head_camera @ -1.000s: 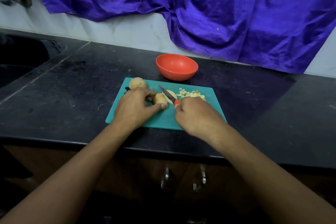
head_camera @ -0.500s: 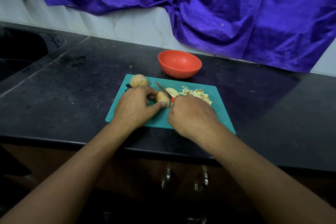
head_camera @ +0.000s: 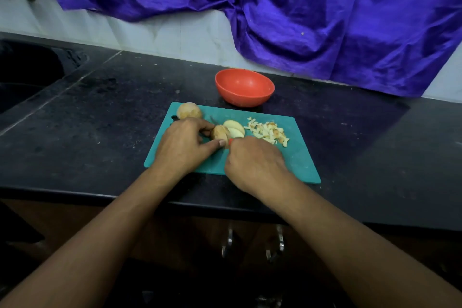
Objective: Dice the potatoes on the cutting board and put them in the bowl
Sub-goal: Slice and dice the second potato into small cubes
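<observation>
On the teal cutting board (head_camera: 297,165) my left hand (head_camera: 183,144) grips a potato piece (head_camera: 220,132) between fingers and thumb. My right hand (head_camera: 255,161) holds a knife by its red handle (head_camera: 230,141); the blade is down in the potato and mostly hidden. Two cut slices (head_camera: 235,127) lie just right of the held piece. A pile of diced potato (head_camera: 268,130) sits further right on the board. A whole potato (head_camera: 188,110) rests at the board's far left corner. The red bowl (head_camera: 244,87) stands empty behind the board.
The board lies on a black stone counter (head_camera: 100,117) near its front edge. A dark sink (head_camera: 27,75) is at the far left. Purple cloth (head_camera: 300,7) hangs over the back wall. Cabinet handles (head_camera: 252,242) show below the counter.
The knife blade has gone down from above the potato into it, and a fresh slice lies to the right. My left hand keeps its grip on the potato.
</observation>
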Demonstrator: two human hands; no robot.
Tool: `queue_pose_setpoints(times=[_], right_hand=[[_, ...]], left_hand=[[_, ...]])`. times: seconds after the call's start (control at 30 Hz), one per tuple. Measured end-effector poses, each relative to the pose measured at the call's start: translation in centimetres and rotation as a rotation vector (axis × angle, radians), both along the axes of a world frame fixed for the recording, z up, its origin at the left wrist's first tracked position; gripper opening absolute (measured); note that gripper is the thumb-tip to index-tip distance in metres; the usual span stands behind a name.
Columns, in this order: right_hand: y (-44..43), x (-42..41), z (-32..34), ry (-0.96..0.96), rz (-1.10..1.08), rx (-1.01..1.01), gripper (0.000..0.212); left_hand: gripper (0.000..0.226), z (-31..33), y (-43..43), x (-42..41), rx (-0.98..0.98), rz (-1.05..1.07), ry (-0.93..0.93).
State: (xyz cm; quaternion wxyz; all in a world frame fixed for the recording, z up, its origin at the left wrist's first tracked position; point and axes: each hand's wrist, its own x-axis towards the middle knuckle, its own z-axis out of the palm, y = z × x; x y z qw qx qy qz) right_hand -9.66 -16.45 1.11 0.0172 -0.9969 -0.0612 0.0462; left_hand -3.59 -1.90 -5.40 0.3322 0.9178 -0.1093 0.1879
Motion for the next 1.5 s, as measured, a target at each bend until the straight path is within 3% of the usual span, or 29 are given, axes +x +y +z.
queue_pose_setpoints(times=[0.47,0.63,1.0,1.13,1.33,1.5], right_hand=[[-0.1,0.3,0.3,0.069,-0.010,-0.013,0.027],[-0.4,0.0,0.1,0.053,0.011,-0.033,0.026],[-5.3,-3.7,-0.5,0.047,0.083,-0.051,0.013],[-7.0,-3.9,-0.7,0.096,0.036,0.066,0.028],[-7.1,-3.3,0.4,0.115,-0.048,0.348,0.033],[-4.7,-2.3,1.1,0.057,-0.075,0.271,0.032]], left_hand=[[0.040,0.1,-0.2,-0.3,0.014,0.019,-0.006],[0.051,0.3,-0.2,-0.5,0.030,0.015,-0.014],[0.047,0.8,-0.4,-0.7,0.059,0.026,0.018],[0.045,0.7,-0.3,-0.8,0.051,0.025,0.012],[0.044,0.6,-0.3,-0.8,0.035,0.035,0.012],[0.045,0.4,-0.2,-0.8,0.000,0.047,0.026]])
